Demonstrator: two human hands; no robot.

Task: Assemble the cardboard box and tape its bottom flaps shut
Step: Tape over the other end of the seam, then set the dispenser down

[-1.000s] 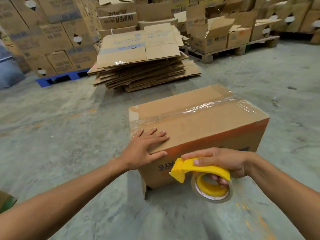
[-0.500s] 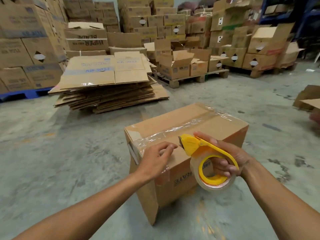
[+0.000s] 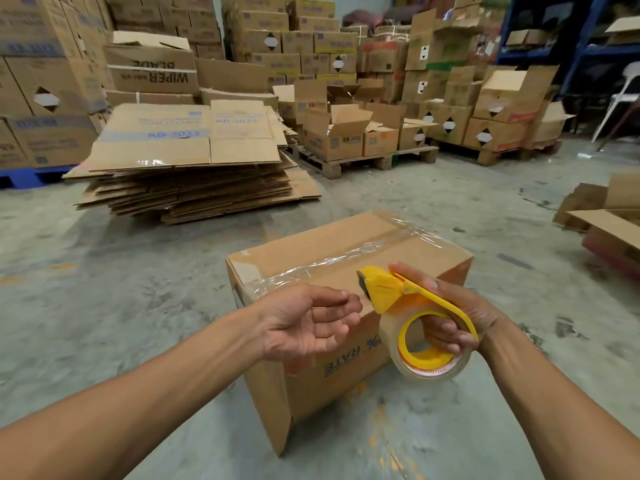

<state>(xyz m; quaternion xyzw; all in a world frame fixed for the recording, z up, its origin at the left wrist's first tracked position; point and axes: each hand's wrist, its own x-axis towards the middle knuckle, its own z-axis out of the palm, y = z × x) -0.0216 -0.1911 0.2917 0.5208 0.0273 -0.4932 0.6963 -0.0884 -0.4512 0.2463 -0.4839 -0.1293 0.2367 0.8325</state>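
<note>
The left hand (image 3: 308, 323) has come up off the cardboard box (image 3: 346, 306). Half a second ago its fingers pressed on the tape near the front edge. Now it hangs in the air just in front of the box top, palm turned up, fingers loosely curled, holding nothing. The right hand (image 3: 450, 317) has lifted too. It grips the yellow tape dispenser (image 3: 415, 317) tight, with fingers through the ring of the clear tape roll (image 3: 429, 344). The dispenser's cutter end points at the left hand's fingertips, very close to them; it is hard to tell if they touch. The box sits on the grey floor (image 3: 138, 306) in the middle, closed side up, and it looks a little nearer than before. A shiny strip of clear tape (image 3: 346, 261) runs along its top seam, from the left edge to the far right edge. Behind the box, to the left, lies a stack of flat cardboard (image 3: 194, 168).
</note>
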